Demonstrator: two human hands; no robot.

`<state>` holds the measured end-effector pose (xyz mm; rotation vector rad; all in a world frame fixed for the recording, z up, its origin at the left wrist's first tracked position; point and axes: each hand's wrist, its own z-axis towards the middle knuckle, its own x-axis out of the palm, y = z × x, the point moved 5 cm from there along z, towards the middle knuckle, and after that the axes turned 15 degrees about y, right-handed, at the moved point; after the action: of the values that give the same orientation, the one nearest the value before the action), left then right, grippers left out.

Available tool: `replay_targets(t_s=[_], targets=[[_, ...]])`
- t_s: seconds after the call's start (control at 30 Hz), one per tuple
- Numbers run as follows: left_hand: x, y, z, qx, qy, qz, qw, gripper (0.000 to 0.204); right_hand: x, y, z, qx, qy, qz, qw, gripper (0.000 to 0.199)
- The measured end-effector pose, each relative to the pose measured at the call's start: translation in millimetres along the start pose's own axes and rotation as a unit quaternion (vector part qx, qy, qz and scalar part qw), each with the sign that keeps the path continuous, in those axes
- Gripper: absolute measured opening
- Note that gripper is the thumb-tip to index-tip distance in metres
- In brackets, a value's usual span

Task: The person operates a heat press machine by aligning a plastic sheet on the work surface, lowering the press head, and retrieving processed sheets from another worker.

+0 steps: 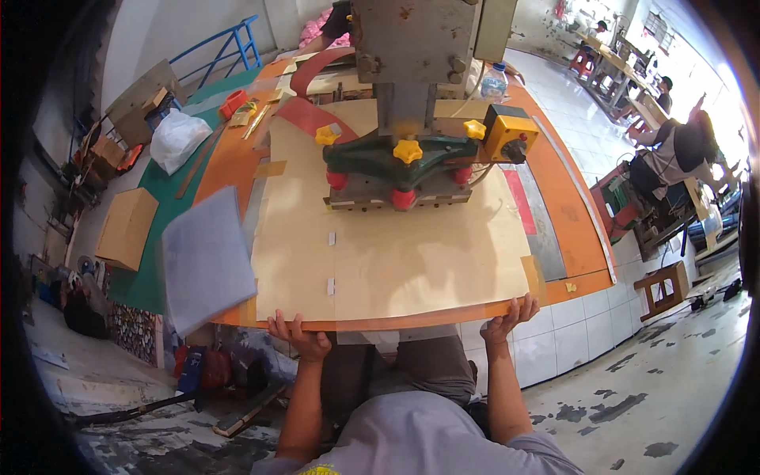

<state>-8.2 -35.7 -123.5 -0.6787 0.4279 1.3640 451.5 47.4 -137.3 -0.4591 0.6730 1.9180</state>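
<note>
Both hands are at the front edge of an orange board [566, 214], on which a large cream sheet [412, 261] lies flat. My left hand [299, 336] grips the edge left of centre, fingers curled up at the rim. Farther right, my right hand [509, 318] holds the same edge near the sheet's corner, beside a strip of brown tape [533, 275]. Above the sheet stands a press head [396, 170] with a green casting, yellow star knobs and red collars. Its lower plate sits close over the sheet; whether it touches, I cannot tell. Two small white tabs [331, 286] lie on the sheet.
A stack of clear plastic sheets [207, 261] overlaps the board's left side. Beyond it are a cardboard box [127, 229] and a white plastic bag [180, 140] on a green surface. A yellow control box [509, 134] is beside the press. Other people work at the back and right.
</note>
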Motion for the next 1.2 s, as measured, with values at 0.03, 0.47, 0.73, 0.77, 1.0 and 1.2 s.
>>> replay_targets(t_s=[0.03, 0.47, 0.73, 0.77, 1.0, 1.2], targets=[[1.3, 4.8, -3.2, -0.003, 0.006, -0.001, 1.000, 0.060, 1.8, 0.1, 1.1, -0.007, -0.006, -0.001, 1.000, 0.056], [10.1, 11.2, -6.1, 0.003, 0.000, 0.007, 1.000, 0.061, 10.5, -5.9, -3.4, -0.022, -0.033, 0.003, 0.999, 0.051], [7.3, 8.9, -5.7, 0.008, -0.006, 0.012, 1.000, 0.061, 10.3, -8.8, -7.0, -0.027, -0.024, -0.001, 0.999, 0.049], [7.4, 8.4, -5.7, 0.007, -0.003, 0.014, 1.000, 0.060, 9.9, -8.4, -7.1, -0.027, -0.023, 0.000, 0.999, 0.049], [6.7, 7.9, -4.7, 0.002, -0.003, 0.021, 1.000, 0.059, 7.8, -3.2, -2.3, -0.027, -0.039, -0.015, 0.999, 0.052], [9.0, 10.4, -5.4, 0.012, -0.005, 0.017, 1.000, 0.059, 10.1, -5.9, -4.5, -0.022, -0.033, -0.007, 0.999, 0.053]])
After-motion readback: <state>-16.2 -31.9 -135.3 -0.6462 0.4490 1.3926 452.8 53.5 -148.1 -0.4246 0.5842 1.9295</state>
